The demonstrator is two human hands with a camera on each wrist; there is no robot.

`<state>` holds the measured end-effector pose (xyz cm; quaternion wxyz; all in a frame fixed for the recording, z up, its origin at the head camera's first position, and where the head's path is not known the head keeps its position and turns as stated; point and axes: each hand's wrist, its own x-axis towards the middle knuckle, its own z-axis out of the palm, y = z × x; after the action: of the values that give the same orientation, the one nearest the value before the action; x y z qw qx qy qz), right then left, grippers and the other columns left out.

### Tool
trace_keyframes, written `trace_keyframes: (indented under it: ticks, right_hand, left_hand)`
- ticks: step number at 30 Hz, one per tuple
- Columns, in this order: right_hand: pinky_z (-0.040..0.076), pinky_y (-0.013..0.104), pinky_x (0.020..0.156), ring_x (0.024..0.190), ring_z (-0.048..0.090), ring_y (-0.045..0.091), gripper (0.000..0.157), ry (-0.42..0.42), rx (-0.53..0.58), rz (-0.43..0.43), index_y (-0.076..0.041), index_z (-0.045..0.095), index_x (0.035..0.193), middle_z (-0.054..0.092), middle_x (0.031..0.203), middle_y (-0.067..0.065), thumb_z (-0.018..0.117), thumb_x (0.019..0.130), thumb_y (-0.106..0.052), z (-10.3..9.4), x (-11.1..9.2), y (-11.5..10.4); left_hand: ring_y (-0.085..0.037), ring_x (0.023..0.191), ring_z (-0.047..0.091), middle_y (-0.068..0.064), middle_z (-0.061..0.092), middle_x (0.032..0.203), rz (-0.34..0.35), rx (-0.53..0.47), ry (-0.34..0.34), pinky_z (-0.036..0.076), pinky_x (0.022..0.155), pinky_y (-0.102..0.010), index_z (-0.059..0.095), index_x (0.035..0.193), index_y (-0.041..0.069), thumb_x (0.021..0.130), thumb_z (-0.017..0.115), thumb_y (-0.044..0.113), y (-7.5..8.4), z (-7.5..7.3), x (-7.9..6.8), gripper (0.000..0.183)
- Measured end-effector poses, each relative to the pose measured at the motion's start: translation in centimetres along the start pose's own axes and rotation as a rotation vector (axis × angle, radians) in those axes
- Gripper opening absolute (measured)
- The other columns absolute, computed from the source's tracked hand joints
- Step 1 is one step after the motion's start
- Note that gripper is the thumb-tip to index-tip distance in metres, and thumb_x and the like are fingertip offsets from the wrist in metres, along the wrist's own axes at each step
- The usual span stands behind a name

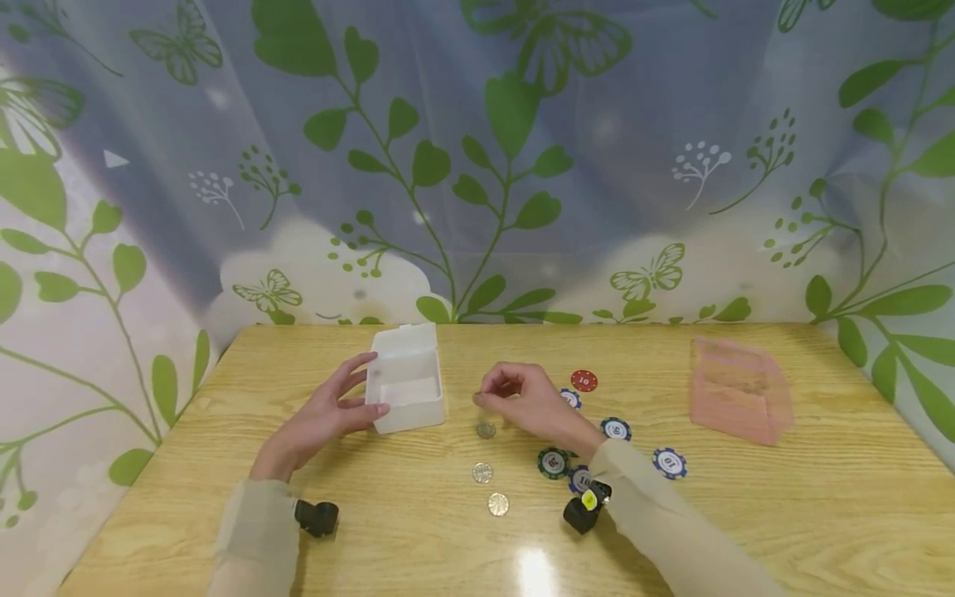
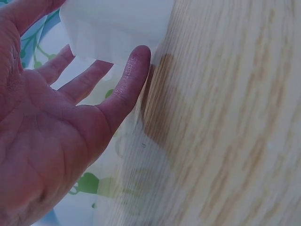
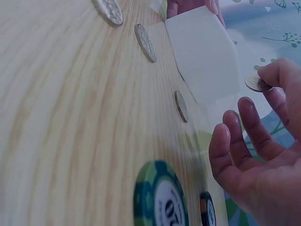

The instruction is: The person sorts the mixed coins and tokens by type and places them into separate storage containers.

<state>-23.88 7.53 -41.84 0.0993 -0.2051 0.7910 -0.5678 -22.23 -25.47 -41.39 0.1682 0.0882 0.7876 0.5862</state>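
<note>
- Head view: right hand (image 1: 531,400) pinches a coin (image 3: 255,83), right of the box (image 1: 414,417)!
- Left hand (image 1: 336,408), fingers spread, touches the box's left side.
- Slack pinch could drop the coin!

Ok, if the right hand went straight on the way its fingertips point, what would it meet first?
Most likely the open white box: nothing shows between it and the right hand, with its pinched coin, in the head view. Height is hard to judge, so the hand might pass above.
</note>
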Motion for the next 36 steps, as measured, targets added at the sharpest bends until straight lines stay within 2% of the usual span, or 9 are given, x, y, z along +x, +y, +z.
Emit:
trace_keyframes:
  ticks: [9, 18, 24, 31, 36]
  right_hand:
    - [0.057, 0.03, 0.071, 0.092, 0.067, 0.024, 0.01, 0.044, 0.147, 0.072, -0.009, 0.07, 0.1, 0.07, 0.102, 0.003, 0.074, 0.094, -0.017, 1.1, 1.3, -0.5]
    - [0.057, 0.03, 0.071, 0.091, 0.068, 0.023, 0.01, 0.091, 0.165, 0.056, -0.008, 0.07, 0.099, 0.07, 0.102, 0.003, 0.075, 0.094, -0.015, 2.5, 2.3, -1.3]
    - [0.06, 0.036, 0.071, 0.095, 0.069, 0.038, 0.012, 0.11, 0.182, 0.041, -0.004, 0.069, 0.099, 0.07, 0.1, 0.006, 0.075, 0.093, -0.013, 3.6, 3.0, -1.5]
    - [0.061, 0.033, 0.071, 0.088, 0.069, 0.011, 0.014, 0.118, 0.238, 0.068, -0.005, 0.07, 0.1, 0.069, 0.103, 0.004, 0.075, 0.093, -0.015, 4.6, 3.4, -1.8]
    - [0.062, 0.039, 0.073, 0.087, 0.068, 0.012, 0.013, 0.122, 0.27, 0.088, -0.005, 0.069, 0.1, 0.065, 0.104, 0.003, 0.075, 0.093, -0.014, 5.2, 3.7, -2.1]
  left_hand:
    - [-0.047, 0.144, 0.043, -0.014, 0.017, 0.17, -0.004, 0.018, -0.001, 0.053, 0.103, -0.045, 0.016, 0.163, 0.026, 0.096, 0.073, 0.025, 0.1, -0.1, 0.1, 0.087]
    - [-0.049, 0.145, 0.04, -0.016, 0.014, 0.171, -0.003, 0.043, -0.009, 0.052, 0.104, -0.048, 0.013, 0.164, 0.027, 0.096, 0.073, 0.027, 0.1, -0.3, 0.1, 0.09]
    - [-0.049, 0.145, 0.041, -0.017, 0.016, 0.17, -0.014, 0.071, -0.008, 0.052, 0.105, -0.048, 0.014, 0.164, 0.028, 0.096, 0.073, 0.029, 0.2, -0.3, 0.1, 0.09]
    - [-0.048, 0.146, 0.04, -0.018, 0.018, 0.169, -0.023, 0.083, 0.003, 0.052, 0.105, -0.05, 0.015, 0.163, 0.03, 0.096, 0.072, 0.034, 0.2, -0.2, 0.2, 0.088]
    - [-0.047, 0.145, 0.042, -0.018, 0.02, 0.168, -0.024, 0.075, 0.014, 0.053, 0.103, -0.048, 0.017, 0.162, 0.028, 0.096, 0.073, 0.032, 0.3, -0.1, 0.4, 0.087]
